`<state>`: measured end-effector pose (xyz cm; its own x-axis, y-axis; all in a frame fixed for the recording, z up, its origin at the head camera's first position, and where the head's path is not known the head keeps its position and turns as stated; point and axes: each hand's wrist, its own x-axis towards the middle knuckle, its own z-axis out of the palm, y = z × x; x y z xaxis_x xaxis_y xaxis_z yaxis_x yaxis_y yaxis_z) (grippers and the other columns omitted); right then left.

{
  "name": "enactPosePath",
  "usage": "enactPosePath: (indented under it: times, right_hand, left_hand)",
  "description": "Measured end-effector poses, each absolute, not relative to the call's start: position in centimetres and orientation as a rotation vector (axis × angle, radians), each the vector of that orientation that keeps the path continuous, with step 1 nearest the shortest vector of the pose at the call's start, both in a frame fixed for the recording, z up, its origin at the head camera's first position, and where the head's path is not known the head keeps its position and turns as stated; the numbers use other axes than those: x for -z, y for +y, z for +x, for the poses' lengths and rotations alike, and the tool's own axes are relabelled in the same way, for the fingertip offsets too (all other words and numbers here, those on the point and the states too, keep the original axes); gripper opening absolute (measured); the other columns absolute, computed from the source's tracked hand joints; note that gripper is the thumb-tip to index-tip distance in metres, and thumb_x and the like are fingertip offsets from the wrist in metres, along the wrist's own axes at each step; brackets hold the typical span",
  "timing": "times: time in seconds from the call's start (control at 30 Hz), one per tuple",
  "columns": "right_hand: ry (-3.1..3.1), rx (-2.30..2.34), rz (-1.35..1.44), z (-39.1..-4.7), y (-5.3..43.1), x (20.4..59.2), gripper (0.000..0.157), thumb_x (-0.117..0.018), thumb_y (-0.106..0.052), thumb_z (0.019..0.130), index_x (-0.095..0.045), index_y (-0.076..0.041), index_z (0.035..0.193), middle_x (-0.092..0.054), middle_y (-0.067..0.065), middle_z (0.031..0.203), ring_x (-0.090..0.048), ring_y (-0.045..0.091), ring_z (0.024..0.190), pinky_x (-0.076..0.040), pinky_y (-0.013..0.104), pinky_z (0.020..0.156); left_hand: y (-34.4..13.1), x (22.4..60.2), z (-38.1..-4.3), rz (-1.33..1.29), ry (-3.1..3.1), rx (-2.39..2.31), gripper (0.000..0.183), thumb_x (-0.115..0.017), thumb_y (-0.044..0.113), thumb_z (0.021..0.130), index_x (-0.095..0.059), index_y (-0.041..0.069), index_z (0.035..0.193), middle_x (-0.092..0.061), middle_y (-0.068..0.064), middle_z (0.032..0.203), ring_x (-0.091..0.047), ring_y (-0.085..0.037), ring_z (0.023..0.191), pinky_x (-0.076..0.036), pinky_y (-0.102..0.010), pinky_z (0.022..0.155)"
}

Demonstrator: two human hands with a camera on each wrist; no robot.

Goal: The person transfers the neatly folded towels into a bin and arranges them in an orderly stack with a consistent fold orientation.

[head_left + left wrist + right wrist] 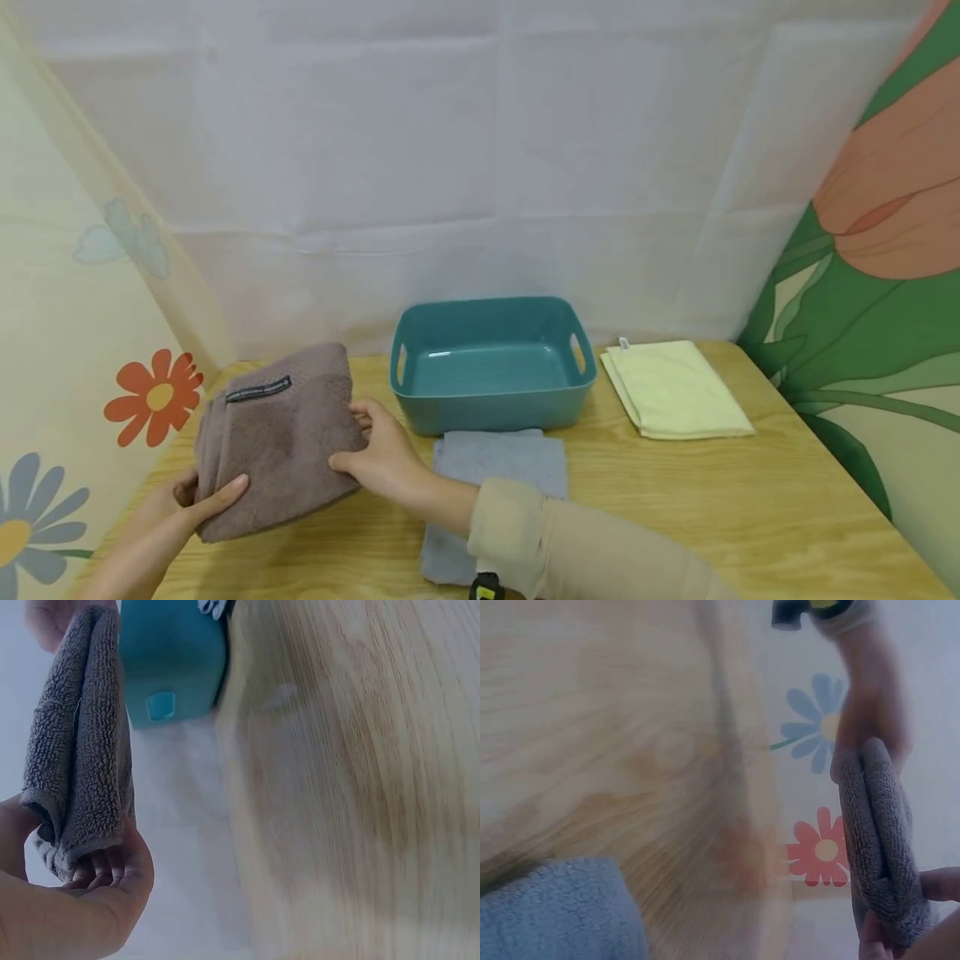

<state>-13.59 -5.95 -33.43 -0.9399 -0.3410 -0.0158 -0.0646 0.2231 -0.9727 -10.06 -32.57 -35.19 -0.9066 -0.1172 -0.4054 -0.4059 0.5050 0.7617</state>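
Note:
A folded brown-mauve towel (288, 442) with a dark label strip is held up above the left part of the table, tilted. My left hand (176, 508) grips its lower left edge, thumb on the front face. At the right edge my right hand (390, 454) pinches it, thumb in front and fingers behind. Thick folded layers of the towel (82, 742) show edge-on in the left wrist view, with the left hand (82, 900) around one end. In the right wrist view, the right hand (937, 930) holds the near end of the towel (877, 832).
A teal basin (491, 408) with side handle holes stands at the back middle of the wooden table (645, 517). In front of it lies a folded grey-blue towel (502, 458), partly hidden by the right forearm. A folded pale yellow towel (678, 387) lies at the right.

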Motion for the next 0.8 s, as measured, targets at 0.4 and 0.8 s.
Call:
enactPosePath:
  times: [0.4, 0.8]
  right_hand:
    - [2.177, 1.851, -0.477, -12.7, -3.5, 33.1, 0.057, -0.076, -0.006, 0.084, -0.053, -0.007, 0.136, -0.054, 0.003, 0.124, -0.050, 0.016, 0.102, -0.047, 0.032, 0.083]
    - [2.215, 1.842, -0.528, -11.7, -0.8, 32.1, 0.057, -0.074, -0.015, 0.090, -0.049, -0.009, 0.141, -0.054, 0.004, 0.126, -0.051, 0.022, 0.109, -0.046, 0.038, 0.089]
  left_hand:
    - [-30.5, 33.9, -8.3, -0.398, 2.450, -1.369, 0.076, -0.055, 0.049, 0.099, -0.034, -0.008, 0.145, -0.055, -0.021, 0.134, -0.061, -0.019, 0.107, -0.053, -0.040, 0.089]
    - [-27.4, 33.4, -7.6, -0.375, 2.212, -1.711, 0.085, -0.057, 0.040, 0.101, -0.009, -0.001, 0.157, -0.025, -0.028, 0.156, -0.049, -0.025, 0.128, -0.049, -0.039, 0.098]
